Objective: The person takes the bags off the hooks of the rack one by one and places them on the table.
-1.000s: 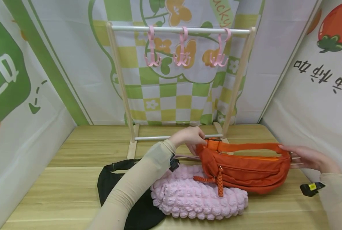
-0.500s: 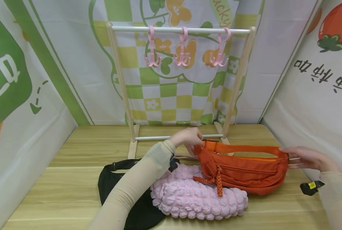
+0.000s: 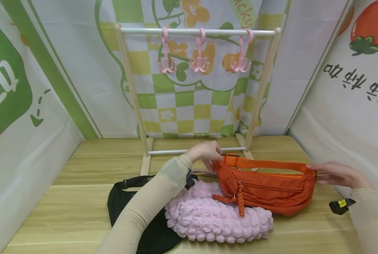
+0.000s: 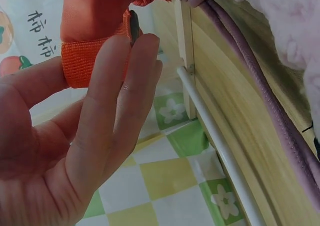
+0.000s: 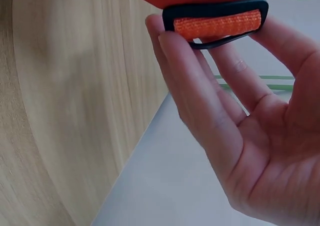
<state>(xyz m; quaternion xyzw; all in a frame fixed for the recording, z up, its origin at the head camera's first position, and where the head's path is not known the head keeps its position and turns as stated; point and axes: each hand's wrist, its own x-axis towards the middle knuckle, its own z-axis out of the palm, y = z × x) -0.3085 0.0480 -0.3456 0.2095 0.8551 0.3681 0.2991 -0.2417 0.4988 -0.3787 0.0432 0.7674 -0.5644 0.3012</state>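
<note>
An orange waist bag (image 3: pixel 271 192) with braided zipper pulls is held at both ends, front facing the camera. My left hand (image 3: pixel 208 154) pinches its left end, where the wrist view shows the orange webbing (image 4: pixel 80 60) between thumb and fingers. My right hand (image 3: pixel 342 173) grips the right end by the black buckle (image 5: pixel 217 15) with its thumb and fingertips. A pink puffy bag (image 3: pixel 220 220) lies in front of the orange one, whose pulls hang over it. Further left lies a black bag (image 3: pixel 157 229), partly hidden by my left forearm.
Behind the bags stands a rack with wooden posts (image 3: pixel 130 77) and a white top bar (image 3: pixel 220 32). Three pink hooks (image 3: pixel 199 53) hang from that bar. A purple cord strap (image 4: pixel 260 80) runs beside the pink bag. Printed cloth walls (image 3: pixel 344 106) enclose the wooden table (image 3: pixel 65 211).
Both hands have shifted the orange bag slightly to the left, still holding its ends. The pink and black bags stay in place.
</note>
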